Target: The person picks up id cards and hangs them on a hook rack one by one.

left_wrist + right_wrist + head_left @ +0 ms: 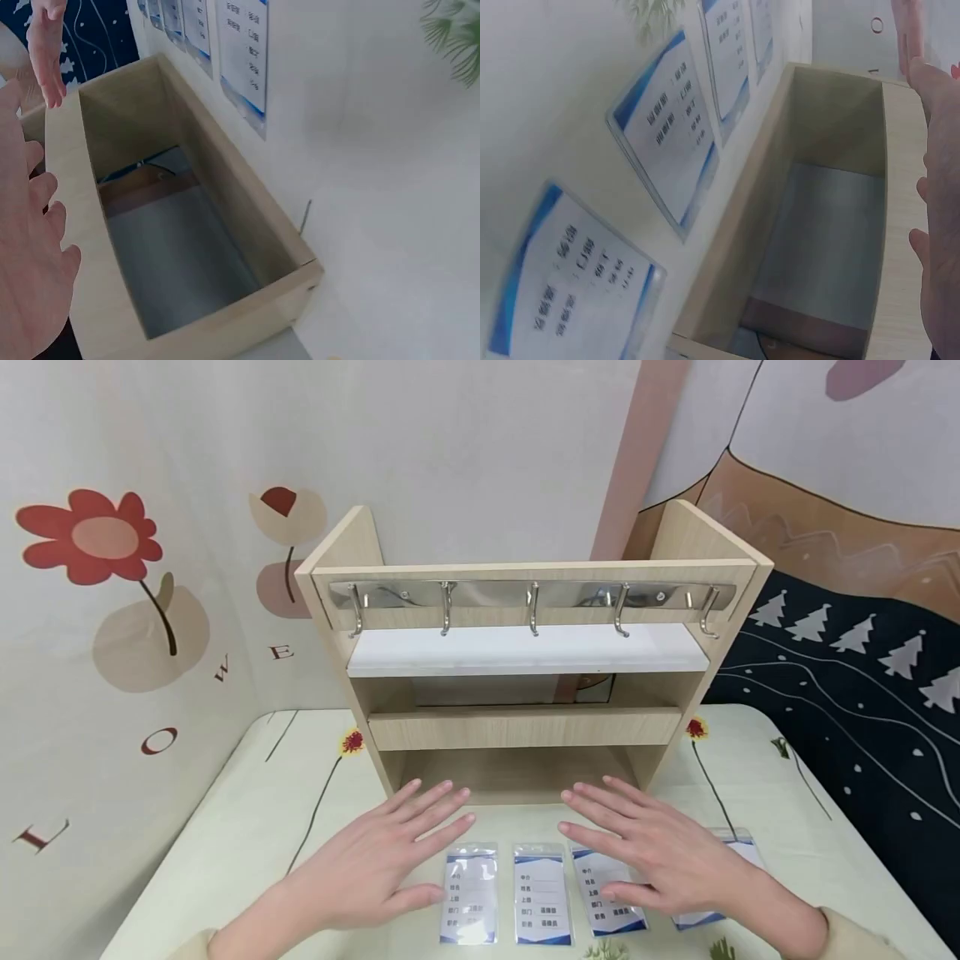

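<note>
Both hands are spread over the table in front of a small wooden shelf (525,729). My left hand (390,852) has its fingers straight and holds nothing, just left of the leftmost ID badge (469,897). My right hand (660,847), also empty with fingers extended, overlaps a tilted badge (609,893) and the rightmost badge (738,852) in the head view. Between the hands lies another badge (543,902). All are clear sleeves with blue-edged white cards printed with text. In the right wrist view, a badge (577,277) lies beside the shelf's base.
A metal strip (487,594) with several hooks, nothing hanging on them, runs along the shelf's upper front. Below it is a white panel (525,652). The pale tablecloth (247,827) has printed flowers, and patterned curtains (480,460) stand behind and at the sides.
</note>
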`<move>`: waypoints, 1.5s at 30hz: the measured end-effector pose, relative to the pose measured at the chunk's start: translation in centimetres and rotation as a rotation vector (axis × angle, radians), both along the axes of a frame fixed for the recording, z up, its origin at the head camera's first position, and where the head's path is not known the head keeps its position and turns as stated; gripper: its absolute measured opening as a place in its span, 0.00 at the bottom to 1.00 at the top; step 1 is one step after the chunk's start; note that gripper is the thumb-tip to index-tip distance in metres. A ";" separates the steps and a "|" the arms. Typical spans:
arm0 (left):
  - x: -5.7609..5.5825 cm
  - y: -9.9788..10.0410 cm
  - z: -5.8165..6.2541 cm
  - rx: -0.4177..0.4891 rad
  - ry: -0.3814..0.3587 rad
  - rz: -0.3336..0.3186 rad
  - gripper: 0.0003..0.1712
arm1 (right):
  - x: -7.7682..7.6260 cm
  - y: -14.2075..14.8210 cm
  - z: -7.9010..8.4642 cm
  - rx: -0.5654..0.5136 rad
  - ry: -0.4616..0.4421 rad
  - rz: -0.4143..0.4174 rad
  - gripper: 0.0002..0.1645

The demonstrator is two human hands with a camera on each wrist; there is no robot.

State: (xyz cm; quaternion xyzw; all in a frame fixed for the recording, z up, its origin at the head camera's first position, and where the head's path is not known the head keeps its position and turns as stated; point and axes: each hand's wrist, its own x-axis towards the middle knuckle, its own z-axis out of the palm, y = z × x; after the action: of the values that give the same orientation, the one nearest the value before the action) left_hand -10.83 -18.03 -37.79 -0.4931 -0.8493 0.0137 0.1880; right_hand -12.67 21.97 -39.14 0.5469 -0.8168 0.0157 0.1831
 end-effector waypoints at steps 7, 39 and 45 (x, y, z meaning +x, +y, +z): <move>0.4 -1.1 -1.6 0.075 -0.026 0.074 0.41 | -0.1 -0.6 -1.5 -0.039 -0.018 -0.003 0.39; 0.7 -5.0 -8.2 0.685 -0.584 0.413 0.32 | -1.0 -4.3 -6.4 -0.147 -0.179 -0.134 0.49; 0.2 -5.8 -8.7 0.819 -0.745 0.551 0.30 | -1.1 -5.3 -7.3 -0.154 -0.246 -0.156 0.47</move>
State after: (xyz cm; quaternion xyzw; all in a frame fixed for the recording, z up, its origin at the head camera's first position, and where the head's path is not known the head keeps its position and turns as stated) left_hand -10.66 -23.81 -46.46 -0.1150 -0.8903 -0.4386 0.0426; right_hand -13.74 16.68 -46.42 0.4603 -0.8693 0.1307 0.1236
